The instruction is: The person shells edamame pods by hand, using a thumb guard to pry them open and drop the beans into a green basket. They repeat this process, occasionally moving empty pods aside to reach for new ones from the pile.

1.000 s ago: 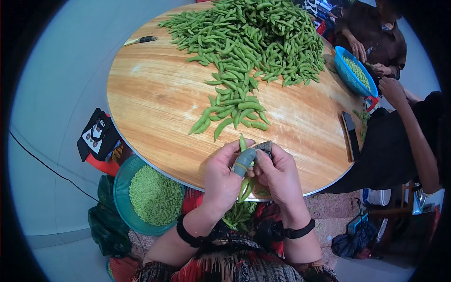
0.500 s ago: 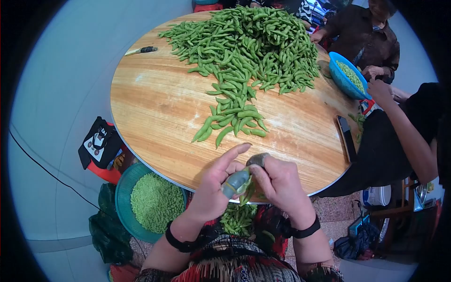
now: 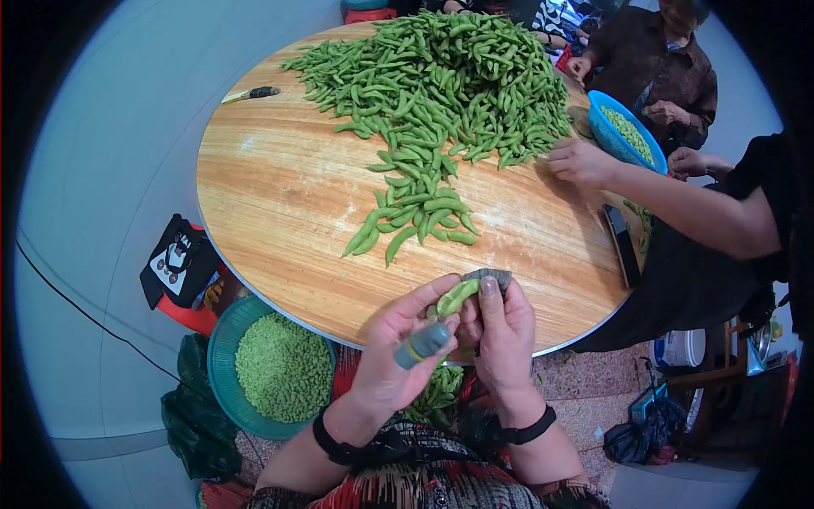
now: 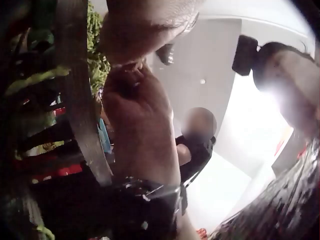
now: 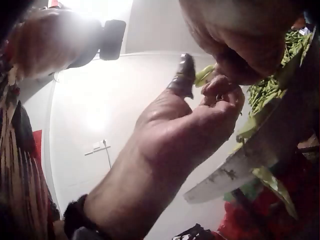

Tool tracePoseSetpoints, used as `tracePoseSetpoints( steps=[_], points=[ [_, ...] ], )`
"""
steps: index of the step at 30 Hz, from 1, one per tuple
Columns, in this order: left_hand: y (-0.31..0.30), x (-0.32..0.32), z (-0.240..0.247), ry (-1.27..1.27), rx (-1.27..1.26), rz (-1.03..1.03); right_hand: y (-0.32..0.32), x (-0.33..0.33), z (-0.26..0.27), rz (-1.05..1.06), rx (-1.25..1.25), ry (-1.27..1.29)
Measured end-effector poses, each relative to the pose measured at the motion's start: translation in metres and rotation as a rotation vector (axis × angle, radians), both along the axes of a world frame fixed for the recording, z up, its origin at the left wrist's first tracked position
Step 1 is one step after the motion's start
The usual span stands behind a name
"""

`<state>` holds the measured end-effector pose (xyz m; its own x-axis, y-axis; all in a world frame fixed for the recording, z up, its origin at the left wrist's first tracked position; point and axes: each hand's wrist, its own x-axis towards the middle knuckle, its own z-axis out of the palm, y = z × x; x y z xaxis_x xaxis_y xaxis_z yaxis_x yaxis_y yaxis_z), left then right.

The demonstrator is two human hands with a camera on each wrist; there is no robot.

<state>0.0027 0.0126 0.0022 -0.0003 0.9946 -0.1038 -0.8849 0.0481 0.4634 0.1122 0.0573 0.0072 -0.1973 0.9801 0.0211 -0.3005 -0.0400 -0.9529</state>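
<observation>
At the near table edge, in the head view, a green soybean pod [image 3: 458, 298] lies between the two hands. My right hand [image 3: 506, 335] pinches it between thumb and forefinger, that forefinger wearing a dark cover [image 3: 492, 276]. The curled fingers of my left hand [image 3: 386, 343] hold the pod's left end. A grey cover with a yellow band [image 3: 423, 344] sits on the left thumb, which stands apart from the pod. In the right wrist view the pod [image 5: 204, 75] shows beside the covered left thumb. Several soybean pods [image 3: 426, 212] trail across the table toward my hands.
A big heap of pods [image 3: 449, 76] covers the table's far side. Below left stands a green basket of shelled beans [image 3: 222, 339]. At right are a blue basket [image 3: 600, 127], a phone [image 3: 623, 246] and another person's arm [image 3: 678, 199]. Pods [image 3: 443, 390] lie in my lap.
The hands drew a little apart, then came together around a pod, the left thumb now lifted away. At right, another person's arm has reached over the table toward the heap.
</observation>
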Motion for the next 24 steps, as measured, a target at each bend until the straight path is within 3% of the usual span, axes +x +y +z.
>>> tracePoseSetpoints(
  steps=[1, 3, 5, 7, 8, 9, 10, 14, 16, 17, 19, 20, 22, 24],
  points=[
    [0.000, 0.006, -0.002, -0.001, 0.001, 0.000, -0.002, -0.003, -0.002, -0.006, -0.023, 0.077],
    [0.001, 0.013, -0.015, 0.183, 0.078, 0.165, -0.007, -0.004, -0.004, -0.040, -0.005, -0.043],
    [0.002, 0.008, -0.024, 0.179, 0.068, 0.212, -0.011, 0.001, -0.003, 0.080, 0.159, -0.313],
    [0.000, 0.003, -0.016, 0.240, -0.012, 0.244, -0.013, 0.011, 0.005, 0.184, 0.067, -0.306],
    [0.000, 0.001, -0.015, 0.241, -0.018, 0.244, -0.011, 0.016, 0.010, 0.334, -0.094, -0.208],
    [0.000, -0.002, -0.013, 0.377, -0.004, 0.249, -0.010, 0.021, 0.012, 0.483, -0.254, -0.105],
    [-0.001, -0.005, -0.013, 0.514, 0.012, 0.253, -0.007, 0.026, 0.010, 0.568, -0.261, -0.060],
    [0.001, -0.014, -0.017, 0.754, 0.025, 0.237, -0.004, 0.025, 0.011, 0.622, -0.328, 0.009],
    [-0.001, -0.017, -0.016, 1.090, 0.078, 0.221, -0.004, 0.023, 0.009, 0.578, -0.281, -0.025],
    [-0.003, -0.018, -0.016, 1.092, 0.076, 0.220, -0.005, 0.023, 0.010, 0.578, -0.283, -0.022],
    [-0.007, -0.019, -0.017, 0.629, 0.132, 0.036, -0.008, 0.022, 0.014, 0.596, -0.489, 0.152],
    [-0.006, -0.021, -0.019, 0.632, 0.130, 0.034, -0.009, 0.021, 0.014, 0.595, -0.489, 0.156],
    [-0.002, -0.025, -0.026, 0.626, 0.373, 0.067, -0.011, 0.020, 0.014, 0.593, -0.679, 0.287],
    [-0.007, -0.021, -0.023, 0.623, 0.246, 0.097, -0.009, 0.014, 0.011, 0.559, -0.526, 0.152]
  ],
)
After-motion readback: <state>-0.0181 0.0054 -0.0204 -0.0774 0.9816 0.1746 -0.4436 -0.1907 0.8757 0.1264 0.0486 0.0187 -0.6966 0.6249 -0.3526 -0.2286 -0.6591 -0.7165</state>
